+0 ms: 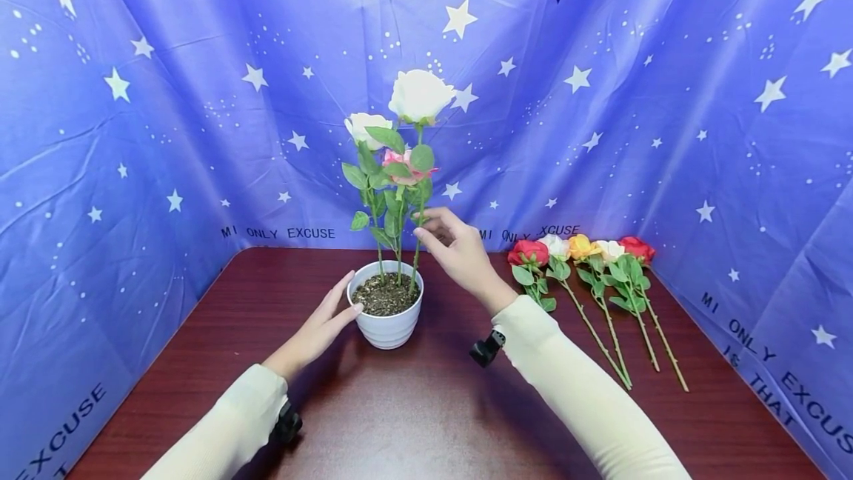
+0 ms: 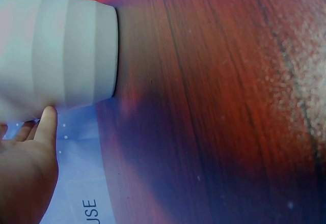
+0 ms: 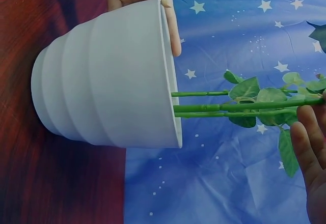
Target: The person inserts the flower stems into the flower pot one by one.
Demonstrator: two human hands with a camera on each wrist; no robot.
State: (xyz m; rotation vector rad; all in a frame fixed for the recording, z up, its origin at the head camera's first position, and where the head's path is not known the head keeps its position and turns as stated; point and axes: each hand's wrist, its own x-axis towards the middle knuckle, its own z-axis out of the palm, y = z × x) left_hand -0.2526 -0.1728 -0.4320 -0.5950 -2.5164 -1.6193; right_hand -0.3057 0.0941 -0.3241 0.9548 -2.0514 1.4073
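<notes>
Pale sleeves (image 1: 593, 398) near, left hand (image 1: 325, 322) straight-fingered at left of white pot (image 1: 389, 332) on table (image 1: 426, 421), right hand (image 1: 462, 252) pinching rose stem (image 1: 416, 261), soil (image 1: 383, 298) and three upright roses (image 1: 421, 97) in pot, five loose roses (image 1: 583, 246) at right.

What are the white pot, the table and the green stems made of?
White pot: perhaps plastic, maybe ceramic; it looks smooth and matte, with softly shaded ridges.
Table: wood or wood-look laminate, slightly shiny; dark grain lines and a pale glare show.
Green stems: probably plastic; they look smooth and evenly green.
</notes>
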